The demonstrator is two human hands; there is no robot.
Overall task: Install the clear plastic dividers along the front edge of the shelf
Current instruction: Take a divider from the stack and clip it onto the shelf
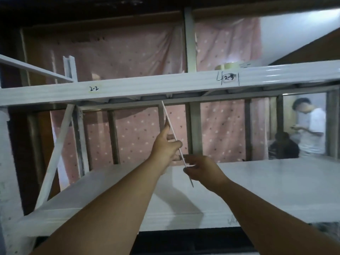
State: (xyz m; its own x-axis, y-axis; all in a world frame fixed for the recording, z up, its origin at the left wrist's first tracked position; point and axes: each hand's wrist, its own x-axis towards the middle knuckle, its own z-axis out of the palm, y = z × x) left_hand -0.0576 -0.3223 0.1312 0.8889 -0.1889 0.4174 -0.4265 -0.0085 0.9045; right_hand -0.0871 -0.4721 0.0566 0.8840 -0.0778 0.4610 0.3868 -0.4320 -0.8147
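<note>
A thin clear plastic divider, seen edge-on, slants from under the upper shelf beam down towards me over the white lower shelf. My left hand grips its middle, index finger stretched up along it. My right hand pinches its lower end above the shelf surface. The divider's top end reaches the underside of the upper shelf, whose front beam is marked "2-2" and "2-3".
A white diagonal brace and upright stand at the left. A roll of tape lies on the upper shelf. Pink dotted cloth hangs behind. Two people are behind the rack at the right.
</note>
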